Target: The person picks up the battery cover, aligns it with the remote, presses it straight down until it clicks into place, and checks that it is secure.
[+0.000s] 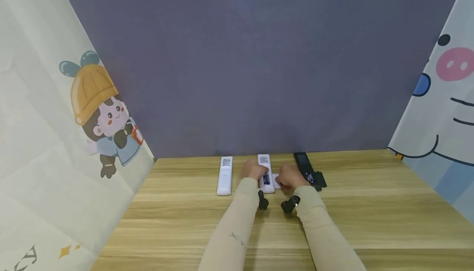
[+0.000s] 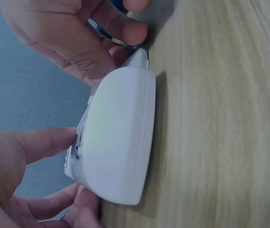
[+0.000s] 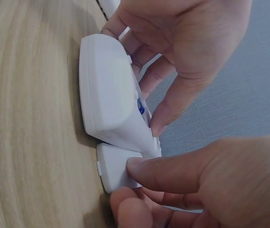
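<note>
The middle white remote control (image 1: 263,160) lies back side up on the table, its battery compartment uncovered and dark blue batteries (image 1: 266,179) inside. My left hand (image 1: 254,169) holds this remote, thumb at the compartment and other fingers along its left side. Beside its right edge, my right hand (image 1: 290,175) pinches a small white battery cover (image 3: 118,166), thumb on top and fingers underneath. In the left wrist view the remote's rounded end (image 2: 116,137) faces the camera, and the cover (image 2: 138,58) shows by the right hand's fingers (image 2: 135,32).
Left of the hands lies another white remote control (image 1: 224,176) with its back closed. On the right is a black remote (image 1: 303,164) with batteries exposed and a black cover (image 1: 320,179) beside it. A grey panel (image 1: 259,65) rises behind the wooden table (image 1: 177,221).
</note>
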Demonstrator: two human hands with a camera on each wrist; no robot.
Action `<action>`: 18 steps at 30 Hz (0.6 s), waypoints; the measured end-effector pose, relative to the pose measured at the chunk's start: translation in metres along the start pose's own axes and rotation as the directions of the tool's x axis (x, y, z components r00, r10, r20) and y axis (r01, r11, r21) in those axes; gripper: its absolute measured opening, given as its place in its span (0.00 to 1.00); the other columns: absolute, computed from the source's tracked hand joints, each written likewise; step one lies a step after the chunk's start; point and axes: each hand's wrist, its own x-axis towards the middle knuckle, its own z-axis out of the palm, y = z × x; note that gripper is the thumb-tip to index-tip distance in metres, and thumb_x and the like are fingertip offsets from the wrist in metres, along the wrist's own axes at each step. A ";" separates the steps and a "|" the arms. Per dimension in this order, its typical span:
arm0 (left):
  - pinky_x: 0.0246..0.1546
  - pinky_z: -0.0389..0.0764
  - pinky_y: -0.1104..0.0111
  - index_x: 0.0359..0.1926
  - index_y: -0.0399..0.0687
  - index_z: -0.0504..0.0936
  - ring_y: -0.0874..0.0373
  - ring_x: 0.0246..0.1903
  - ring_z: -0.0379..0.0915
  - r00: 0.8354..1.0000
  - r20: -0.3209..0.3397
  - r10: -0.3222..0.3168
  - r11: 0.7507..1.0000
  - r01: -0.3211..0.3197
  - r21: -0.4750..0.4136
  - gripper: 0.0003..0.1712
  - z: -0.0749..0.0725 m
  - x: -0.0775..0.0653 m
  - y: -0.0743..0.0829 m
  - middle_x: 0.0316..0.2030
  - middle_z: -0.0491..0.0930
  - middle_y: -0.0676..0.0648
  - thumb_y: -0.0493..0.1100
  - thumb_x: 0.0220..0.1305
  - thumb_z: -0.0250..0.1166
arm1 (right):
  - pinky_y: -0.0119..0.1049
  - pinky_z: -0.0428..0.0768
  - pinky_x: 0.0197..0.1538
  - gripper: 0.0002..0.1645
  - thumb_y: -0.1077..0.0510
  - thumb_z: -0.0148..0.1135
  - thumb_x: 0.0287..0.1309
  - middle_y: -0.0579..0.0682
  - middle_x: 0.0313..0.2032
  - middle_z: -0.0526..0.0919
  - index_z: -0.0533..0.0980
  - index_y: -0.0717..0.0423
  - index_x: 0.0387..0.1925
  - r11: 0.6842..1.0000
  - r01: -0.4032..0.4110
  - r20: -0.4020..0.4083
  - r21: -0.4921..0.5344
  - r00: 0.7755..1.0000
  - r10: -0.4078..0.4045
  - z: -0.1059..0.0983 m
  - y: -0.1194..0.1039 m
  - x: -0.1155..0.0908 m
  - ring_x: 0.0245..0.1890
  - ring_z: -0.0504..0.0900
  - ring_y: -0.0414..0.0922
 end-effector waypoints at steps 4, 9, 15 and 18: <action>0.25 0.76 0.65 0.32 0.42 0.86 0.54 0.28 0.77 0.999 -0.001 -0.032 0.998 0.032 -0.045 0.17 0.002 0.001 0.000 0.30 0.85 0.45 0.48 0.48 0.79 | 0.32 0.79 0.18 0.11 0.69 0.61 0.60 0.50 0.15 0.75 0.71 0.59 0.24 0.999 -0.023 0.017 0.035 1.000 0.022 0.000 0.001 0.001 0.13 0.76 0.41; 0.23 0.73 0.67 0.31 0.43 0.85 0.54 0.26 0.77 0.999 0.002 -0.037 0.997 0.037 -0.073 0.17 -0.001 -0.004 -0.001 0.28 0.84 0.46 0.49 0.47 0.79 | 0.32 0.79 0.18 0.11 0.69 0.62 0.62 0.50 0.16 0.75 0.71 0.58 0.26 0.999 -0.030 0.017 0.034 0.999 0.029 0.003 0.000 -0.001 0.14 0.75 0.42; 0.22 0.71 0.68 0.29 0.44 0.84 0.55 0.26 0.76 1.000 0.019 -0.006 0.998 0.008 -0.058 0.16 -0.005 -0.011 -0.004 0.27 0.83 0.47 0.49 0.48 0.78 | 0.32 0.79 0.18 0.09 0.68 0.61 0.63 0.50 0.16 0.75 0.72 0.59 0.27 0.997 -0.048 0.025 0.057 0.999 0.047 0.006 -0.001 -0.008 0.14 0.75 0.41; 0.20 0.69 0.69 0.29 0.43 0.84 0.56 0.24 0.76 0.999 0.032 0.003 0.997 -0.001 -0.072 0.16 -0.006 -0.014 -0.006 0.26 0.83 0.47 0.50 0.49 0.78 | 0.32 0.79 0.19 0.08 0.68 0.59 0.65 0.50 0.16 0.74 0.73 0.60 0.29 0.995 -0.068 0.033 0.073 0.997 0.066 0.007 -0.003 -0.011 0.14 0.75 0.41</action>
